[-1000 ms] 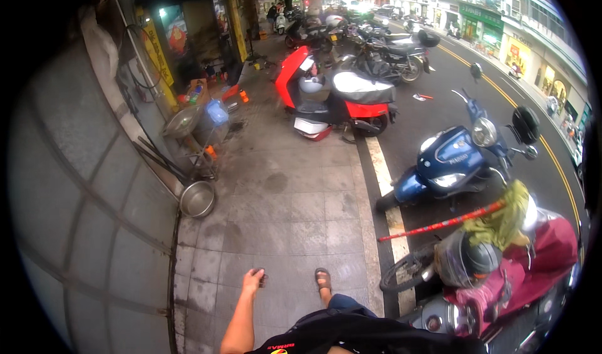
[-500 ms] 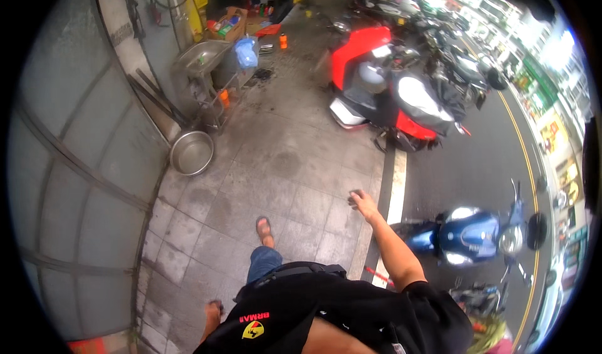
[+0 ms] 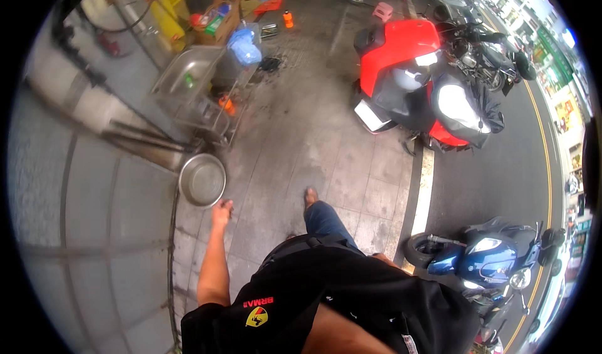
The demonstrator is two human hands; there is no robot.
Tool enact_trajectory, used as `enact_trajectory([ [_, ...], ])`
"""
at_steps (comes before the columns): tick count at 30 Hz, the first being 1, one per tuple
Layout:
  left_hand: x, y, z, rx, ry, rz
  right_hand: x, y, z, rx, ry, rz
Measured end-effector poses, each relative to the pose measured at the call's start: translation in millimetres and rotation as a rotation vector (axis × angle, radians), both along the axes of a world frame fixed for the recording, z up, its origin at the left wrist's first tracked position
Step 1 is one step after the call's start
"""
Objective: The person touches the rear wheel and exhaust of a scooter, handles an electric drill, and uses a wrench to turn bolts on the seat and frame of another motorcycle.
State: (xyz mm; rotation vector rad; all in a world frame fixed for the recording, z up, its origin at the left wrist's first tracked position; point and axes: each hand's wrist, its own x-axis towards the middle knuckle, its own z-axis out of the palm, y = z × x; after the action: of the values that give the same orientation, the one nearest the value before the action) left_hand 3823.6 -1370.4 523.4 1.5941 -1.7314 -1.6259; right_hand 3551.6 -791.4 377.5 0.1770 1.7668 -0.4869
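My left hand (image 3: pixel 222 211) hangs in front of me with loosely bent fingers, and nothing can be seen in it. In the picture it lies just below the rim of a round metal basin (image 3: pixel 203 179) on the paving by the wall; I see no grip on the basin. Only a small patch of skin of my right arm (image 3: pixel 384 260) shows beside my dark shirt, and its hand is hidden. One foot (image 3: pixel 311 196) is ahead of me on the tiles, below a blue trouser leg (image 3: pixel 332 222).
A metal sink (image 3: pixel 188 72) with a blue bag (image 3: pixel 244 47) stands left, near a cardboard box (image 3: pixel 222 18) and orange bottle (image 3: pixel 288 19). A red scooter (image 3: pixel 401 47) is parked ahead right, a blue scooter (image 3: pixel 489 260) nearer. The kerb (image 3: pixel 425 181) borders the road.
My left hand has come into view on the left. My right hand has swung back out of sight. The basin, sink and red scooter appear nearer, and the legs have changed places in a step.
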Motion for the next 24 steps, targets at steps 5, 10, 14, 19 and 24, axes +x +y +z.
enact_trajectory([
  [5, -118.1, -132.8, -14.0, -0.048, 0.093, 0.025, -101.3, -115.6, 8.7, 0.009, 0.004, -0.296],
  [10, -175.4, -159.5, -79.9, 0.119, 0.029, -0.133, -260.4, -300.5, 71.3, -0.264, 0.246, -0.405],
  [14, -169.0, -174.5, -133.1, 0.411, 0.030, 0.084, -393.2, -471.1, 128.3, -0.326, 0.463, -0.039],
  [19, -241.2, -233.3, -117.3, 0.502, -0.202, 0.009, -504.5, -630.6, 167.6, -0.576, 0.449, -0.065],
  [24, -364.3, -374.4, -115.3, 0.366, -0.196, -0.237, -577.7, -702.4, 153.0, -0.468, 0.266, -0.028],
])
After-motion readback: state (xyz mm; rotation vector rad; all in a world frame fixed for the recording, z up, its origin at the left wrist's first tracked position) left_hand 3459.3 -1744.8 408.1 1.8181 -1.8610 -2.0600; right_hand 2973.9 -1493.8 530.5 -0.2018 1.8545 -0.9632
